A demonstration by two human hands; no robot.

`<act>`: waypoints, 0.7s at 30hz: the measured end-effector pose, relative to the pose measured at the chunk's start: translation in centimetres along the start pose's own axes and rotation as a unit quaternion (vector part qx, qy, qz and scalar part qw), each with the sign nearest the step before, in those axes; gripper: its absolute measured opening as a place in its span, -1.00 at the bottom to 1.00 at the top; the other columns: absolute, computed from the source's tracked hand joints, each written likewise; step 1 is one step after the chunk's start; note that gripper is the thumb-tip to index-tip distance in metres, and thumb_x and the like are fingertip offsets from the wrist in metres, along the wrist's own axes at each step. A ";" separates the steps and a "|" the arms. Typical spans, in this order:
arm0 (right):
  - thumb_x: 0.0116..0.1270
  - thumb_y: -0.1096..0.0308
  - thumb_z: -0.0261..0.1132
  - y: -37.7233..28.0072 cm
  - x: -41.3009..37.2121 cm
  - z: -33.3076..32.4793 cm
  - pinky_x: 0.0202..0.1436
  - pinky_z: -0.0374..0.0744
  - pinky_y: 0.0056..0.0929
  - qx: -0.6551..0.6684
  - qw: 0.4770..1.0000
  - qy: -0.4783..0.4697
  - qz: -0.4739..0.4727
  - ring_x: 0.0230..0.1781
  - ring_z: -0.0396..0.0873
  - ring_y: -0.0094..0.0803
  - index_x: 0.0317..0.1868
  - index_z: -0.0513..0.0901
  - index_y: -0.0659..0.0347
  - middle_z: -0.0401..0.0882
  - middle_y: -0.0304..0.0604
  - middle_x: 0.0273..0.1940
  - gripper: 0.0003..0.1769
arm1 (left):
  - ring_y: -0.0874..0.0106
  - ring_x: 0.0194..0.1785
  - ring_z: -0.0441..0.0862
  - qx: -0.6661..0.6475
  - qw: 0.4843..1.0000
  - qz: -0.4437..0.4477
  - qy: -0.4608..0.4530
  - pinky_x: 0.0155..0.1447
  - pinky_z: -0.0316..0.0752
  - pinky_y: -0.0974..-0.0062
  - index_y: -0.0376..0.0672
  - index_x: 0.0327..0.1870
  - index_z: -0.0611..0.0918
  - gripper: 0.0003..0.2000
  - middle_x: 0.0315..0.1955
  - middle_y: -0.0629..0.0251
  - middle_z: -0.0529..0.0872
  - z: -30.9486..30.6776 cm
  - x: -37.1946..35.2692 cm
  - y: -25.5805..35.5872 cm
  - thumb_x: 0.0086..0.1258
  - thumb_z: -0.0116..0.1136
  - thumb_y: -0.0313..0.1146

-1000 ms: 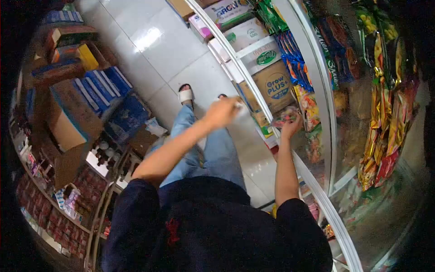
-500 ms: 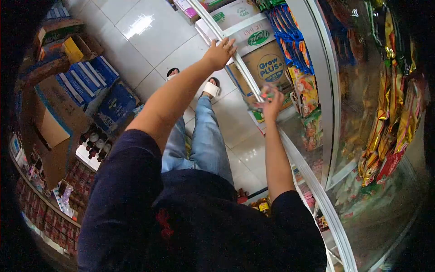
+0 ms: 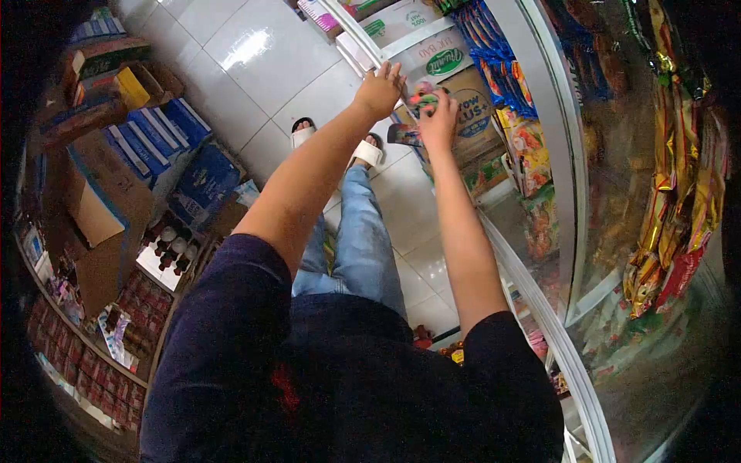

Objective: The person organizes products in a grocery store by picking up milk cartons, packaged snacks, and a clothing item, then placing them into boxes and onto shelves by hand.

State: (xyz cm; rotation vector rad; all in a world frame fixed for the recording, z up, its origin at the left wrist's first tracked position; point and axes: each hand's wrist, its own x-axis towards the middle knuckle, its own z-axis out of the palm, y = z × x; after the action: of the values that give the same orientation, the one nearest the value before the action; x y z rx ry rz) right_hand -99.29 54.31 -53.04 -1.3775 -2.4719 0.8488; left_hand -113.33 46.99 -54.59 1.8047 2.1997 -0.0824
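My left hand (image 3: 381, 90) reaches over the white frame rail (image 3: 356, 32) of a glass display case, its fingers stretched out and a little apart at the rail. Close beside it on the right, my right hand (image 3: 438, 119) is closed on a crumpled, multicoloured cloth-like piece (image 3: 407, 136) in red, green and black. A dark printed end of that piece hangs to the left, below my left fingertips. Behind my right hand stands a brown carton (image 3: 472, 116) with blue lettering, partly covered by the hand.
Inside the case, blue snack packets (image 3: 494, 58) hang beside yellow packets (image 3: 525, 143). Gold packets (image 3: 671, 177) show at the far right. White cartons (image 3: 436, 58) stand near the rail. On the left are blue boxes (image 3: 204, 185) and an open cardboard box (image 3: 100, 197). Tiled floor (image 3: 262, 77) lies between.
My right hand has moved up and left along the rail with the multicoloured piece, now close to my left hand. My left hand stays nearly in place; the whole view has shifted slightly.
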 end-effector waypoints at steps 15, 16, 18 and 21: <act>0.06 0.50 0.24 -0.8 1.3 -5.6 -0.44 0.56 -0.34 0.221 0.927 0.036 0.301 -0.35 0.56 -0.28 -0.08 0.41 0.34 0.50 0.00 -0.22 -0.63 | 0.16 0.29 0.17 -0.064 0.997 -0.034 0.035 0.05 0.39 0.26 -0.15 0.18 0.34 -0.51 0.25 0.17 0.21 0.2 -0.5 0.5 0.12 -0.05 -0.44; 0.07 0.55 0.22 -1.8 2.3 -4.2 -0.57 0.60 -0.40 0.305 0.911 0.033 0.277 -0.44 0.59 -0.33 -0.09 0.42 0.33 0.52 -0.03 -0.25 -0.66 | 0.24 0.31 0.15 -0.053 0.997 -0.045 0.026 0.01 0.41 0.27 -0.06 0.20 0.33 -0.47 0.28 0.25 0.18 0.3 -0.5 0.5 0.09 -0.02 -0.45; 0.00 0.48 0.30 0.3 4.5 0.7 -0.25 0.53 -0.25 0.056 0.996 0.054 0.044 -0.29 0.56 -0.10 -0.06 0.41 0.35 0.50 0.08 -0.21 -0.56 | 0.28 0.32 0.13 -0.080 0.995 -0.056 0.019 0.00 0.41 0.25 -0.01 0.21 0.33 -0.45 0.29 0.31 0.17 0.2 -0.6 0.3 0.08 -0.01 -0.46; -0.04 0.44 0.33 -3.9 4.5 0.6 0.01 0.37 -0.21 0.053 0.996 0.003 0.075 0.01 0.36 0.01 -0.03 0.42 0.39 0.42 0.14 -0.07 -0.49 | 0.39 0.35 0.09 -0.132 0.988 -0.081 -0.008 0.02 0.40 0.20 0.15 0.22 0.32 -0.41 0.31 0.47 0.14 -0.5 -0.7 0.0 0.05 0.00 -0.48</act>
State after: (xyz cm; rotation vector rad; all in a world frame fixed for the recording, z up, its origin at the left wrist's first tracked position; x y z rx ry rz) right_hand -104.86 56.20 -51.81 -1.5405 -2.3055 0.9908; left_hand -113.32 46.45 -53.94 1.4792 2.2225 0.1527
